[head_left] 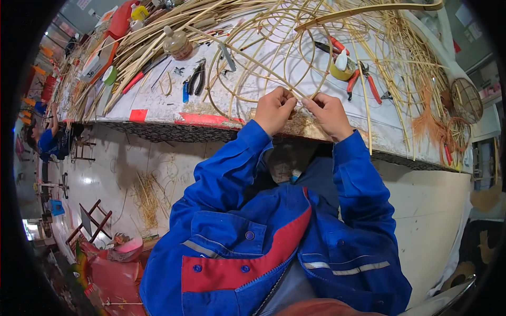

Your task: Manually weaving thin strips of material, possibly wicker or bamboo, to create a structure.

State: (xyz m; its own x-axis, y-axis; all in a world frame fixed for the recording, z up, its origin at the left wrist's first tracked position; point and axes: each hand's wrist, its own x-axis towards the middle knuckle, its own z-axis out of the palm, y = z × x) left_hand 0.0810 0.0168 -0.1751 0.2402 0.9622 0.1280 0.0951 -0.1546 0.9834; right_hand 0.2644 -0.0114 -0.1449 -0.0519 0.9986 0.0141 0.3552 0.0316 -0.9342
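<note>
A long thin bamboo strip slants from the back left of the table down to my hands. My left hand is closed in a pinch on it near its close end. Beside it, my right hand pinches the same strip between thumb and fingers, a short gap apart from the left. Just beyond my hands lies an open framework of bent bamboo hoops, tied at several crossings. The exact grip of the fingertips is partly hidden by my knuckles.
Black-handled pliers, a glue bottle, yellow tape and red-handled cutters lie around the hoops. Bamboo strips pile up at the left and right. A folding stool stands on the floor; another person is at far left.
</note>
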